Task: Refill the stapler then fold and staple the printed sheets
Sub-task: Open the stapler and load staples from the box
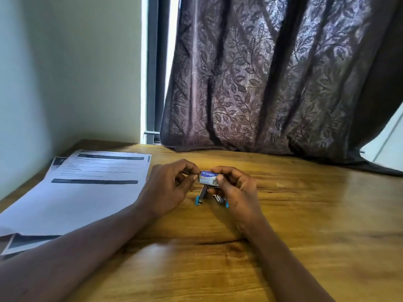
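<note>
- Wooden surface [305,214] with a warm grain carries everything. The person sits at its 6 o'clock edge, both forearms reaching toward the middle.
- Both hands meet over the centre on a small blue and white box of staples [209,177], which appears to be held just above the wood.
- The left hand [172,188] pinches the box's 9 o'clock end between thumb and forefinger. The right hand [235,192] wraps the 3 o'clock end, thumb across the front, so neither is free. I judge that one hand steadies the box while the other works its end open.
- The stapler [204,194] lies right under the box, at its 6 o'clock, swung open into a V with a blue tip on each arm and bare metal showing. Open and that close, it seems ready to take a strip with hardly any travel.
- Whether any staples sit inside it is too small to tell.
- The printed sheets [91,188] lie flat and unfolded in a loose stack at 9 to 10 o'clock of the hands, and the left forearm crosses their near corner. Kept aside, they leave working room for the refill.
- A dark leaf-patterned curtain [272,83] hangs at 12 o'clock, its hem resting on the far edge. A pale wall [65,73] stands at 10 o'clock.
- By my reading the refill is in hand; folding and stapling are not yet begun.
</note>
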Action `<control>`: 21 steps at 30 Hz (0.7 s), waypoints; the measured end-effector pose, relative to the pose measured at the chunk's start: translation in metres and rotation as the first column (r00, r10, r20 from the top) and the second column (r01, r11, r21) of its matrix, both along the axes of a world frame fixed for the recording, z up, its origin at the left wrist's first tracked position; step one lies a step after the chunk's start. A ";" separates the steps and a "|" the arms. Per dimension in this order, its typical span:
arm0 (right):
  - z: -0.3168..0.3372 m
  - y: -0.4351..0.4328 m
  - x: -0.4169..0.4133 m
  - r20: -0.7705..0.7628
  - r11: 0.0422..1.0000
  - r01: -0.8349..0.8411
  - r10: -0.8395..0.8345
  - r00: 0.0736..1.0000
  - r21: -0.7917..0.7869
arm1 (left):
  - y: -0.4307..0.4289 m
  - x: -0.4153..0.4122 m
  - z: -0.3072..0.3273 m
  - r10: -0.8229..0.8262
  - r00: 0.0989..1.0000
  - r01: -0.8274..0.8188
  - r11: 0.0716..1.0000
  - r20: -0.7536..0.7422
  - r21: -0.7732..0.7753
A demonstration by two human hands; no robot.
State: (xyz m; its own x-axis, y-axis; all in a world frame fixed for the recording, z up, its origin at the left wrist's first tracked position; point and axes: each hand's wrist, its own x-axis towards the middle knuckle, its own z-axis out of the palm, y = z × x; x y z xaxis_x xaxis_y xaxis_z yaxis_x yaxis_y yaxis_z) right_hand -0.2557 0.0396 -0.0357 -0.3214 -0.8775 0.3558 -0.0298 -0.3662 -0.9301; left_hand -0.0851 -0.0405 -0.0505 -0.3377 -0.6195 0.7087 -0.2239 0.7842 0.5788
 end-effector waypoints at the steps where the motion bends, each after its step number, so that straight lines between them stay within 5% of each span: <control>1: 0.000 -0.001 0.000 -0.001 1.000 0.003 -0.003 1.000 -0.005 | -0.001 -0.001 0.000 0.004 1.000 -0.004 1.000 -0.008 0.008; 16: 0.003 0.000 0.003 -0.109 0.999 0.040 -0.040 0.993 0.000 | -0.005 -0.001 -0.001 -0.103 0.987 0.127 0.970 -0.126 0.207; 21: 0.002 -0.003 0.003 -0.040 0.999 0.042 -0.042 0.998 0.002 | -0.007 0.000 -0.003 -0.098 0.992 0.109 0.982 -0.079 0.154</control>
State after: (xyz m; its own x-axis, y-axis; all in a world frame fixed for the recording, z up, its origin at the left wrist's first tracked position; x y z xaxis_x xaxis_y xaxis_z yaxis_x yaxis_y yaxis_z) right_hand -0.2529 0.0368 -0.0340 -0.3435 -0.8645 0.3669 -0.0823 -0.3615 -0.9287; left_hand -0.0852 -0.0478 -0.0532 -0.3587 -0.6898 0.6289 -0.1007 0.6984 0.7086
